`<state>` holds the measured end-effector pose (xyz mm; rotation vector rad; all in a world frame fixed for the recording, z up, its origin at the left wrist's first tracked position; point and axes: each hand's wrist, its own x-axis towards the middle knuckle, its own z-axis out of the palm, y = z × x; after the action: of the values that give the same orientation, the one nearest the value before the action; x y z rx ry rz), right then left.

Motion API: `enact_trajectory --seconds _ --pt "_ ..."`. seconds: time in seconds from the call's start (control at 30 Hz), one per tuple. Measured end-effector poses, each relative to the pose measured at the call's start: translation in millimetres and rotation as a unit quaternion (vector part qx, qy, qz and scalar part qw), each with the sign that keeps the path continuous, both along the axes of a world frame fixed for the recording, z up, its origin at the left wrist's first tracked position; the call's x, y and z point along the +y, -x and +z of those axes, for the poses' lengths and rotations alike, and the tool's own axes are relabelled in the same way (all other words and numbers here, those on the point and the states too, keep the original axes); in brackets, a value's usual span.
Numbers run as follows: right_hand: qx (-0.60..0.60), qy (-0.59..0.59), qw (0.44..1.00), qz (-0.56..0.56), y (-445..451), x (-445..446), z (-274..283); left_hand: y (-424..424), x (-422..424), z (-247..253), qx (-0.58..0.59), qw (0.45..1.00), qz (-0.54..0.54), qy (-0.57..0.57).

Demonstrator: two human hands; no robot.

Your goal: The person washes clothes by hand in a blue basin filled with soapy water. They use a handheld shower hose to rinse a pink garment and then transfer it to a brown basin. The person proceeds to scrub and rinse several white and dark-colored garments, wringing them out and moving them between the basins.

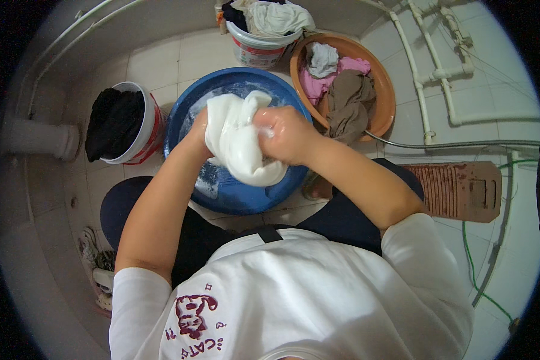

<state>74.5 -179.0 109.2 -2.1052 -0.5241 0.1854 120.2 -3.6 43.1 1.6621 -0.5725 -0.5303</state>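
A wet white cloth [236,139] is bunched up between my two hands, above a round blue plastic basin [238,209] with suds and water in it. My right hand [281,135], wet and with some foam on it, is closed on the cloth's right side. At the cloth's left side, my left hand [201,130] grips it; its fingers are mostly hidden behind the fabric. The cloth's lower folds hang over the basin.
A white bucket [149,130] of black clothes stands left; another bucket [256,51] with laundry stands behind. An orange basin [384,108] holds pink, white and brown clothes. A brown washboard [459,191] lies right, near a metal hose [454,145] and white pipes [416,76].
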Motion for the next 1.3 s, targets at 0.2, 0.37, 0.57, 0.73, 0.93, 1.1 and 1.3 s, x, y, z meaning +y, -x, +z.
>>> enact_trajectory --seconds 0.2,0.37,0.57,0.73,0.93,1.1,1.3 --pt "-0.116 0.107 0.985 0.071 25 0 -20 22 -16 25 0.061 0.982 -0.057 -0.171" --pt "-0.063 0.118 0.988 0.075 36 -2 -35 30 -21 -4 0.241 0.963 0.031 -0.113" --pt "0.535 -0.306 0.772 -0.159 14 -13 -43 23 -18 -25 0.626 0.738 0.14 0.209" --pt "0.521 -0.534 0.622 -0.239 -41 -55 -27 5 -19 14 0.502 0.805 0.254 0.187" --pt "0.194 -0.564 0.67 -0.443 -94 -135 -13 -4 2 57 0.324 0.868 0.333 0.174" --pt "0.213 -0.338 0.739 -0.542 -111 -122 -60 -4 27 66 0.297 0.847 0.39 0.204" --pt "0.225 0.225 0.946 0.065 -47 -34 -193 -1 38 71 0.342 0.811 0.411 0.24"
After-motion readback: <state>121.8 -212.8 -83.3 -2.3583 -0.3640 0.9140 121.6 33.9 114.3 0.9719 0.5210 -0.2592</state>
